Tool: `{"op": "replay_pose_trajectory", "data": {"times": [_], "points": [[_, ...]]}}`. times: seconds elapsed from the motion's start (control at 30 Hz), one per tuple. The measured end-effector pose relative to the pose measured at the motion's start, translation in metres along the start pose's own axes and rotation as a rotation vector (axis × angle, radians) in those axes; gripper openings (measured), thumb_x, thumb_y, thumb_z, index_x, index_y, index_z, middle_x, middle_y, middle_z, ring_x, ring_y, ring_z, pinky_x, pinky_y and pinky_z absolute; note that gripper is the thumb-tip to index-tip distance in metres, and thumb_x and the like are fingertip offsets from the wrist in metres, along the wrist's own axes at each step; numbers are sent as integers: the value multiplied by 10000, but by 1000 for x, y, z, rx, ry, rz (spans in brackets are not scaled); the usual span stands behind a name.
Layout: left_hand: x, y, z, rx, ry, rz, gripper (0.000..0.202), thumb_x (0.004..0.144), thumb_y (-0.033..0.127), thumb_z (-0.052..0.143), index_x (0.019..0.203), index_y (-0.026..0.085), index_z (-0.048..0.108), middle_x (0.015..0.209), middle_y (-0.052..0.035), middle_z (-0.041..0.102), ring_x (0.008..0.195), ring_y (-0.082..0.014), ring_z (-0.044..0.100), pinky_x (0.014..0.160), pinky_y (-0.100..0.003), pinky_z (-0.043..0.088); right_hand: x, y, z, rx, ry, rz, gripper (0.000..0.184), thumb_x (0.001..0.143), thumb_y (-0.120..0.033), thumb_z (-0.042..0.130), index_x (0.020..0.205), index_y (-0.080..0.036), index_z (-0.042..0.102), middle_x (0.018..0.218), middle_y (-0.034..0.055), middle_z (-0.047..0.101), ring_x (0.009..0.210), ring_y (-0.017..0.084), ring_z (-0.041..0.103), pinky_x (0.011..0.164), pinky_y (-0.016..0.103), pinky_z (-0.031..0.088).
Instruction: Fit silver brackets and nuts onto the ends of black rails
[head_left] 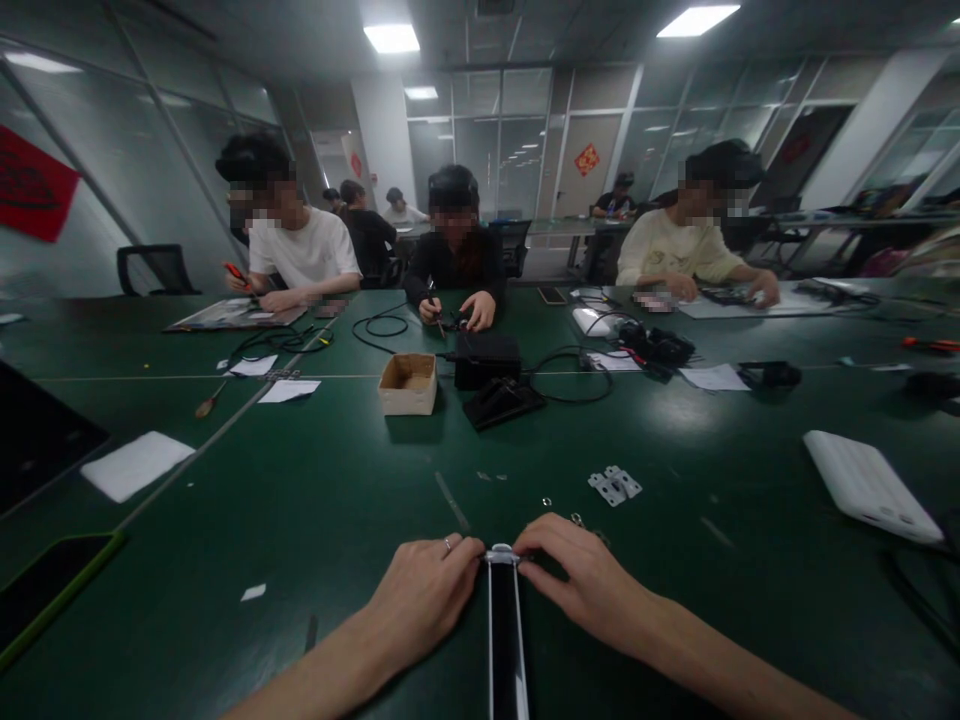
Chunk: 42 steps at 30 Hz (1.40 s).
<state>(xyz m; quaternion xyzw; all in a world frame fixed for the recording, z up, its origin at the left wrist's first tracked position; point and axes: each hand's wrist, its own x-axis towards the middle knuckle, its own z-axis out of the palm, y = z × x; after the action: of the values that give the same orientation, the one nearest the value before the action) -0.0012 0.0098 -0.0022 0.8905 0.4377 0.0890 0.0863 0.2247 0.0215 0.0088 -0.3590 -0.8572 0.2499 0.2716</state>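
A long, narrow rail [492,640] with pale edges and a dark middle runs from the bottom of the head view toward the table's middle. Across its far end sits a small silver metal fitting [502,554]. My left hand [427,585], a ring on one finger, pinches the fitting's left end. At its right end, my right hand [592,575] has thumb and index finger closed on it. Beyond my right hand lie several flat metal brackets [615,486] and a tiny metal piece [547,501]. More small metal bits [577,520] are partly hidden behind that hand.
An open cardboard box [409,400] stands ahead beside a black box [487,362] with cables. To the right lies a white power bank [870,485]; to the left, a green-edged phone [56,590] and white paper [139,465]. Three people work across the green table [300,480].
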Motion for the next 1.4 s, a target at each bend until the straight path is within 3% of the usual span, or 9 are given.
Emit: {"op": "replay_pose_trajectory", "data": {"times": [0.17,0.4,0.5,0.8,1.03,1.23,1.4], "points": [[0,0,-1,-10,2,7,208,958,169,329,1053,188,513,861,-37,647,705,-167,630,651,-273,508,3,1,-13,-86,-40,-30,174,835,-170,619,1009,-169,614,971,62,653,904,186,605,799,333,520],[-2,-1,-1,-62,19,15,203,955,199,339,1060,196,512,889,-40,649,716,-161,628,658,-265,500,0,26,-70,-285,-32,142,171,888,-285,534,985,-202,647,898,54,657,801,185,615,709,350,519],[-2,-2,0,-76,32,9,202,954,199,335,1047,207,514,862,-32,648,696,-161,625,644,-263,492,-3,33,-82,-336,-93,159,140,872,-246,537,929,-218,662,855,43,654,755,181,613,675,333,511],[0,-1,-3,-65,22,9,207,944,193,336,1038,207,520,858,-32,649,690,-170,628,640,-274,490,-2,33,-70,-359,-264,178,134,853,-177,562,922,-221,669,911,54,640,806,201,616,669,330,492],[-1,1,-5,-65,-15,-16,212,947,191,344,1069,207,517,891,-37,645,725,-174,626,666,-291,495,1,29,-65,-395,-267,203,134,834,-140,533,807,-177,659,809,65,634,718,192,601,625,319,490],[-1,0,-4,-52,-22,-4,191,950,190,349,1050,201,510,895,-36,644,724,-171,624,667,-285,494,2,28,-64,-384,-276,257,204,879,-175,437,890,-138,637,870,98,623,774,201,590,704,360,490],[-1,1,-3,-43,-16,-7,182,949,190,350,1040,201,507,886,-32,641,716,-175,625,655,-291,494,4,19,-66,-221,-268,313,236,918,-255,396,920,-148,607,884,76,605,771,175,564,698,328,468]]}}
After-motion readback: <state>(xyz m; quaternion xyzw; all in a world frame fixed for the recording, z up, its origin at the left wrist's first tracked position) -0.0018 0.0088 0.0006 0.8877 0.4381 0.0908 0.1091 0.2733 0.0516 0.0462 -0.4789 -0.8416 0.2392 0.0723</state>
